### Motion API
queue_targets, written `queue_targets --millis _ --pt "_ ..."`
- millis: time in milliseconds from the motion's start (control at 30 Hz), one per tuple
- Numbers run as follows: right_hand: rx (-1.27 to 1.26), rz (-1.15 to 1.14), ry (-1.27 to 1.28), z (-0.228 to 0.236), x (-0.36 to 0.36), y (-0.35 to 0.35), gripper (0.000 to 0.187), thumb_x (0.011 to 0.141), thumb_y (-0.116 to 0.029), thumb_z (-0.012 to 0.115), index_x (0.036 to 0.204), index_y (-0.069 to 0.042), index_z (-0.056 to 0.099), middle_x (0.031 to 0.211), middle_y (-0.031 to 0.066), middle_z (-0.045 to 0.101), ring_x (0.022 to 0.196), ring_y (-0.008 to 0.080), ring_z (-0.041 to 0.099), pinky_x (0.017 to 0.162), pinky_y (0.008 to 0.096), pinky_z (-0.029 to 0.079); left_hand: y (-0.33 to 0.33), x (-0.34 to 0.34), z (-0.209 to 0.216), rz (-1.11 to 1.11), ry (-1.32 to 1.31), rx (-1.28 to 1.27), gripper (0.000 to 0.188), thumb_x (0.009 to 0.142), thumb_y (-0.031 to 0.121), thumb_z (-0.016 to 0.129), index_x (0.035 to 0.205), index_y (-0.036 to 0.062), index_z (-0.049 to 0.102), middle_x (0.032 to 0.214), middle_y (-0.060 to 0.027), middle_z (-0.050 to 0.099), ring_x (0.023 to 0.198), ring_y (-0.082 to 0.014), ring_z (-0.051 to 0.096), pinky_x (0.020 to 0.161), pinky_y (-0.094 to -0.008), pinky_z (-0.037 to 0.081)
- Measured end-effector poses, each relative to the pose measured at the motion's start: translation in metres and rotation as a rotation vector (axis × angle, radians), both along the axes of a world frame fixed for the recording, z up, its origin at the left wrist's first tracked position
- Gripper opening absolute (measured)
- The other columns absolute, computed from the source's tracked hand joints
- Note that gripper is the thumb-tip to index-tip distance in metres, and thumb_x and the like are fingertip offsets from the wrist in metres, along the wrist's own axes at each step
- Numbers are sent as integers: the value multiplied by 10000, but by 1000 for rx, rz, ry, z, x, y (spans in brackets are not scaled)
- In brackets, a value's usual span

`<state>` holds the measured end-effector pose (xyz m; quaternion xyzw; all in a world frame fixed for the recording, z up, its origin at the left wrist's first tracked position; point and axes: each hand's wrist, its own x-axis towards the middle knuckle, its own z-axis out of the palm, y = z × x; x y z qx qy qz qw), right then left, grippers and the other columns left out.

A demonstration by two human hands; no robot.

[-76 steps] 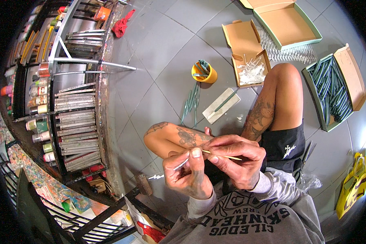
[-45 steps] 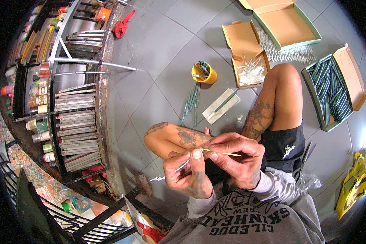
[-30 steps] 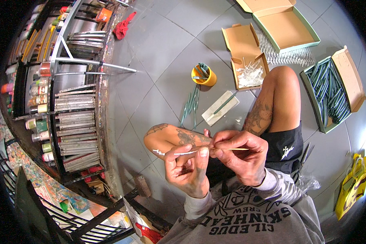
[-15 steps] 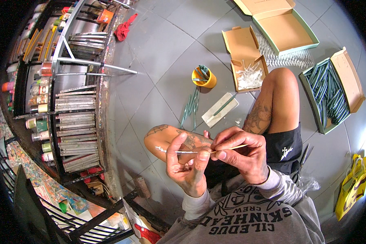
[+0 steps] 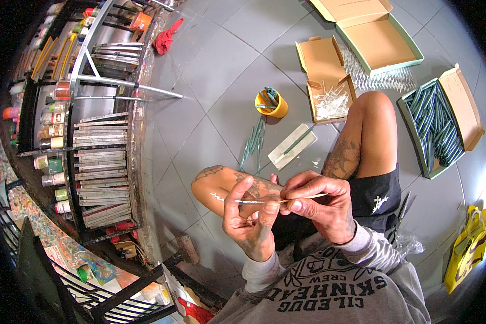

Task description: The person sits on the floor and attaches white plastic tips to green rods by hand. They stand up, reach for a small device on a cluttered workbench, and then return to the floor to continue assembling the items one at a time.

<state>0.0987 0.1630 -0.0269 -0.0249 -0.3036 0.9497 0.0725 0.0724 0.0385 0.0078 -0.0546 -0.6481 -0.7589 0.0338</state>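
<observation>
Cross-legged on a grey tiled floor (image 5: 221, 75), a person in a grey printed sweatshirt (image 5: 329, 281) and black shorts is busy with both bare hands above the lap, seen from my remote post through the head camera. The left hand (image 5: 252, 229) keeps a narrow grip on a slim white strip (image 5: 249, 201), thumb at its inner end and index finger raised. A wavy white section (image 5: 217, 196) shows just beyond that finger; I cannot tell whether it belongs to the same piece. The right hand (image 5: 329, 213) pinches a thin pale-yellow wooden stick (image 5: 316, 196) between thumb and index finger, its free end jutting to the right. The fingertips meet, and they hide from me whether strip and stick touch.

Ahead of the folded leg I see an off-white rectangular slab (image 5: 296, 150) bearing one dark green slender rod (image 5: 297, 141). Beside it lie loose dark green rods (image 5: 252, 143), near a round yellow cup (image 5: 279, 112) holding more. Behind the slab, an open brown cardboard box (image 5: 321, 56) contains thin white pieces (image 5: 332, 103). To the right, a pale green box with a raised brown flap (image 5: 461, 102) is filled with a heap of dark green rods (image 5: 434, 121), and a yellow bag (image 5: 463, 254) stands nearer the person.
</observation>
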Motion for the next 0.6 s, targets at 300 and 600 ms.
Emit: queue_targets --millis 300,600 --pt "148 -123 3 1 2 2 122 856 6 678 977 13 690 1017 160 661 949 218 633 832 328 519 2 1 -3 -23 -22 33 580 807 35 736 1300 -49 442 818 -122 700 832 -179 665 1024 -529 424" --pt "751 -101 66 6 16 26 168 928 -3 459 992 15 614 918 169 654 834 274 662 796 322 515 3 1 -2 -8 -17 -4 601 784 -45 723 1308 -53 429 825 -142 698 824 -190 675 1024 -528 428"
